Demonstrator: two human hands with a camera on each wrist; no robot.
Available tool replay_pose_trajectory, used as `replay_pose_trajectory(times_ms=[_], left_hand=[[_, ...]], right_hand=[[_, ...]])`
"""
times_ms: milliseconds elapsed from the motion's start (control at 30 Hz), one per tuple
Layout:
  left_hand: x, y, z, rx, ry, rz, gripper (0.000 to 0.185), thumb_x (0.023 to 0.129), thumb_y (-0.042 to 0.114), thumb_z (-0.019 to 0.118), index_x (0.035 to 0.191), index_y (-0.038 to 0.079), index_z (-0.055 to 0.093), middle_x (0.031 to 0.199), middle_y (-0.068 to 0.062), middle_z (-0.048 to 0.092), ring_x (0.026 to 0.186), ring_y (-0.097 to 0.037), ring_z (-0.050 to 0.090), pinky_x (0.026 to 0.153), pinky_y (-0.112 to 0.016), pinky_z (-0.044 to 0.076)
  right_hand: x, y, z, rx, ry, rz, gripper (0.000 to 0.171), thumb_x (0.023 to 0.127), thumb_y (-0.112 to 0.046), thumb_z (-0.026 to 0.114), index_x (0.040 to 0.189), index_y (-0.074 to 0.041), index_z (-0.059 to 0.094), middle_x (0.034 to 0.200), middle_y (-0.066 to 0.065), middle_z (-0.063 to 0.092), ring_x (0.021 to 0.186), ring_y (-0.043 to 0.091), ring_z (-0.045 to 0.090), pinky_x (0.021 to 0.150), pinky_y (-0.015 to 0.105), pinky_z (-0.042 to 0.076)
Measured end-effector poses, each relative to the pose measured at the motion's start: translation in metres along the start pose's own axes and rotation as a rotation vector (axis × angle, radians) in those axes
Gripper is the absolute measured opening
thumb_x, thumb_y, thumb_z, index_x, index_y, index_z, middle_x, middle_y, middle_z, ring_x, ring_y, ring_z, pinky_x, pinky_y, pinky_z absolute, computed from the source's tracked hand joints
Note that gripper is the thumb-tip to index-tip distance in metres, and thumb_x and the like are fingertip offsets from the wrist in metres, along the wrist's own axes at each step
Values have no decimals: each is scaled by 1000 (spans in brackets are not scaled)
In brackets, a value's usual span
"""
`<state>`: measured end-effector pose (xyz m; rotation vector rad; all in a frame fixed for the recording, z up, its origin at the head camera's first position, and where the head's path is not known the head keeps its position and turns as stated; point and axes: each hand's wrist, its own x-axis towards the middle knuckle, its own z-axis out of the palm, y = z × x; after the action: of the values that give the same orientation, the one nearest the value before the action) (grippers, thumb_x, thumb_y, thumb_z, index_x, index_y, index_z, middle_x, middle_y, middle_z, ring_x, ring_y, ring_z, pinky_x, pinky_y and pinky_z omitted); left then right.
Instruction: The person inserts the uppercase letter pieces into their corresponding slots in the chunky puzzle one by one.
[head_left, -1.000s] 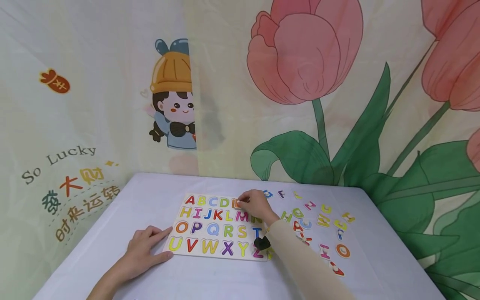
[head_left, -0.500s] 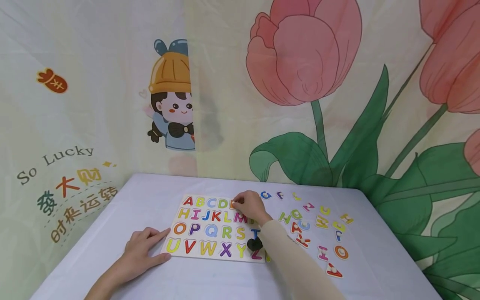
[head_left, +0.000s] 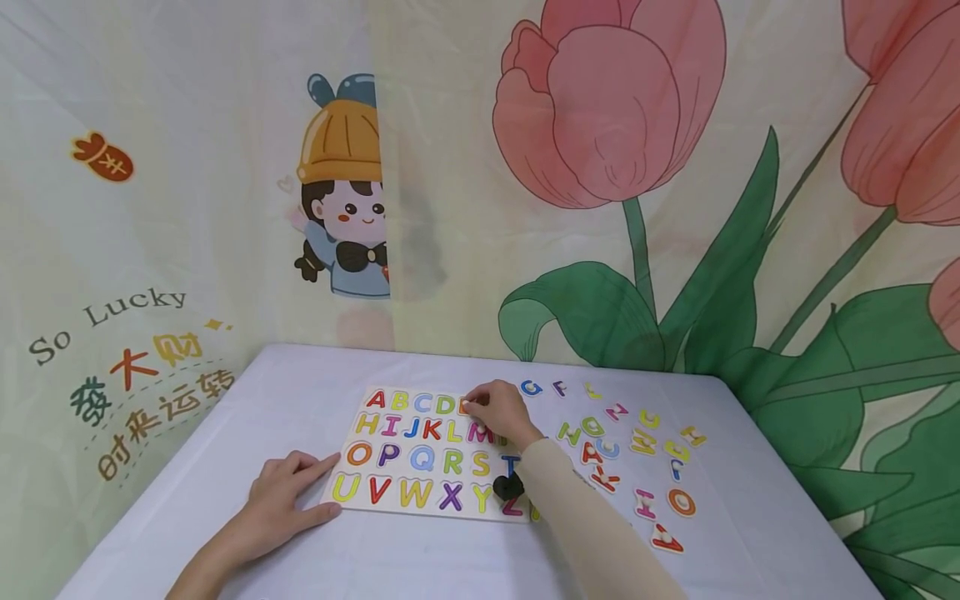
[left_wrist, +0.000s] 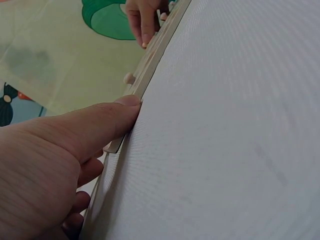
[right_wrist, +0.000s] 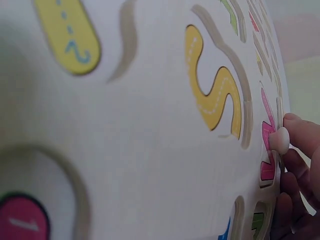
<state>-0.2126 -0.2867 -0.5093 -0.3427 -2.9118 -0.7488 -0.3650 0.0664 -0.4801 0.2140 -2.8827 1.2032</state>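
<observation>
Resting flat on the table [head_left: 247,400], the left hand [head_left: 281,504] has straight fingers touching the near left corner of the letter board [head_left: 427,454]. At the board's far edge, the right hand [head_left: 498,410] pinches the peg of a letter piece [head_left: 465,406] beside D. Loose letters [head_left: 637,454] lie scattered to the right.

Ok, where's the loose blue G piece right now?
In the head view the blue G lies on the white table just right of the puzzle board's top corner, beside the right hand, with the purple F on its right.
</observation>
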Motion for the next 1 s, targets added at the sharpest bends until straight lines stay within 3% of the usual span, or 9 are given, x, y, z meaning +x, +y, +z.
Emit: replay_pose_trajectory(times_ms=[600, 800, 1000], left_hand=[[0, 0, -2, 11, -7, -19, 83, 83, 57, 86, 151, 14, 62, 118, 3, 54, 109, -26, 41, 89, -44, 36], [0, 1, -2, 0, -20, -31, 85, 83, 58, 85, 151, 15, 61, 119, 3, 54, 110, -25, 41, 89, -44, 36], [0, 2, -1, 1, -8, -16, 84, 83, 58, 85, 151, 15, 62, 118, 3, 54, 109, -24, 41, 89, -44, 36]], right_hand=[[-2, 0, 0, 81, -8, 0, 14, 98, -26, 80, 109, -18, 80, 99, -1, 65, 89, 16, 61, 74, 29, 54], [-4, 1, -12, 61, -60, -50, 23, 99, -25, 78, 121, -16, 78, 103, -1, 67, 94, 17, 61, 82, 32, 53], [-4, 11, -40, 22, -46, -110, 25, 101, -22, 76, 124, -15, 77, 111, 1, 70, 100, 19, 63, 88, 37, 55]])
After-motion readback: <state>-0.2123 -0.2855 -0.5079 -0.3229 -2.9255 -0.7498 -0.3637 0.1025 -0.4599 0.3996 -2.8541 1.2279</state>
